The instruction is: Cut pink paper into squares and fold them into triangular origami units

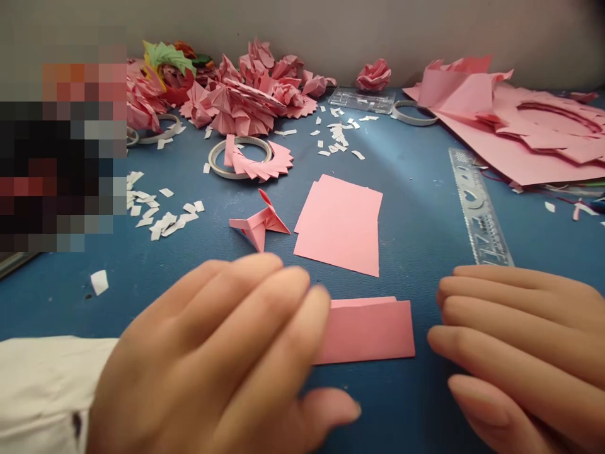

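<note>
A folded pink paper strip (371,331) lies flat near the front, its upper layer slightly offset from the one beneath. My left hand (212,353) covers its left end, fingers stretched and thumb apart; whether the fingertips press on it cannot be made out. To the right of the strip, my right hand (524,340) is held with extended fingers and nothing in it, not touching the paper. Beyond the strip are flat pink sheets (340,224), overlapping, and left of them a small folded pink piece (261,221) with pointed ends.
A tape roll (217,164) sits under a fan of folded pink pieces (265,165). Crumpled pink paper flowers (236,94) line the back. A clear ruler (479,208) and large pink sheets (496,139) are at right. White scraps (165,224) are scattered on the blue table (411,233).
</note>
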A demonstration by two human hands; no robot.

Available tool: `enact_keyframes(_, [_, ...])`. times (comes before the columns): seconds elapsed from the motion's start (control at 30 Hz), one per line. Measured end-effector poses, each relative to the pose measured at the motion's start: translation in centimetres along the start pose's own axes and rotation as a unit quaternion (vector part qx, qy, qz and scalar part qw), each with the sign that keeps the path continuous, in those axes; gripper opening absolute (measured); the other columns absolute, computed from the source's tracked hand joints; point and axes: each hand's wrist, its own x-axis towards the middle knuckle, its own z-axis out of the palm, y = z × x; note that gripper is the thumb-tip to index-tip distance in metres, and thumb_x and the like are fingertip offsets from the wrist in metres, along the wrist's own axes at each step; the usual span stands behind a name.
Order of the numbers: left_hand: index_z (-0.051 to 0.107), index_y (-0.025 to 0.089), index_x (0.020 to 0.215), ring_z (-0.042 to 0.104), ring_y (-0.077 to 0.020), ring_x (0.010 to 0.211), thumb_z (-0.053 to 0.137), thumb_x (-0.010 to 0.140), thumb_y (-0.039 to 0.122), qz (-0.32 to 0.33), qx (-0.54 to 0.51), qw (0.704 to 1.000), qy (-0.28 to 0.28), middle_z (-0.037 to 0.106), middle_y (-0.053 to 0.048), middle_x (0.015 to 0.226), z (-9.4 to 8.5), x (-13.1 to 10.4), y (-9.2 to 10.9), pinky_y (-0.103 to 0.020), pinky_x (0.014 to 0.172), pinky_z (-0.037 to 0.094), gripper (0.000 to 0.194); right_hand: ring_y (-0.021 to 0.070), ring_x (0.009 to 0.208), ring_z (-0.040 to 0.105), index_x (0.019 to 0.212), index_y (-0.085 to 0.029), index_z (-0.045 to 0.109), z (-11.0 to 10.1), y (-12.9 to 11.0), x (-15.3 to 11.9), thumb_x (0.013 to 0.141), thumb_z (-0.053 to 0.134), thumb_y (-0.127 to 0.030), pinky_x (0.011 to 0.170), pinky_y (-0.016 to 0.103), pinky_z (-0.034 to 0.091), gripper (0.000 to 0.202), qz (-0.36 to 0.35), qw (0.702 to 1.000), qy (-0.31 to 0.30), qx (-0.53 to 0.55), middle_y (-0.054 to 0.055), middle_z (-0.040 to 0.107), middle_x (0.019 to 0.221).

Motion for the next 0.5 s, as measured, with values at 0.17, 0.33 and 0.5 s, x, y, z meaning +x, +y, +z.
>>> enact_keyframes(0.17, [0.072, 0.016, 0.094, 0.069, -0.0205, 0.097, 0.058, 0.107, 0.016, 0.025, -0.014, 0.996, 0.081, 0.075, -0.002, 0.095, -0.1, -0.5, 0.3, -0.036, 0.081, 0.054, 0.018, 0.0215, 0.065, 0.058, 0.062, -0.025, 0.051, 0.9, 0.5, 0.9, 0.110, 0.043, -0.034, 0.067, 0.042, 0.050, 0.049, -0.001, 0.999, 0.052, -0.003, 0.003, 0.048, 0.057])
enact_keyframes(0.33, [0.073, 0.025, 0.086, 0.066, -0.0104, 0.108, 0.042, 0.110, 0.006, 0.074, -0.002, 0.994, 0.076, 0.075, 0.004, 0.103, 0.0, -1.8, 1.4, -0.031, 0.093, 0.051, 0.043, 0.0165, 0.060, 0.055, 0.061, -0.023, 0.050, 1.2, 1.4, 1.8, 0.113, 0.036, -0.037, 0.062, 0.037, 0.046, 0.056, -0.021, 0.999, 0.033, 0.023, 0.003, 0.057, 0.062])
enact_keyframes(0.5, [0.077, 0.033, 0.110, 0.056, -0.0183, 0.134, 0.049, 0.105, 0.024, 0.240, 0.082, 0.967, 0.007, 0.071, 0.004, 0.131, 0.0, -2.5, 0.2, -0.041, 0.126, 0.037, 0.029, 0.0084, 0.046, 0.038, 0.065, -0.021, 0.044, 1.0, 0.7, 2.7, 0.114, 0.038, -0.041, 0.046, 0.027, 0.031, 0.054, 0.074, 0.986, -0.023, 0.147, -0.004, 0.041, 0.054])
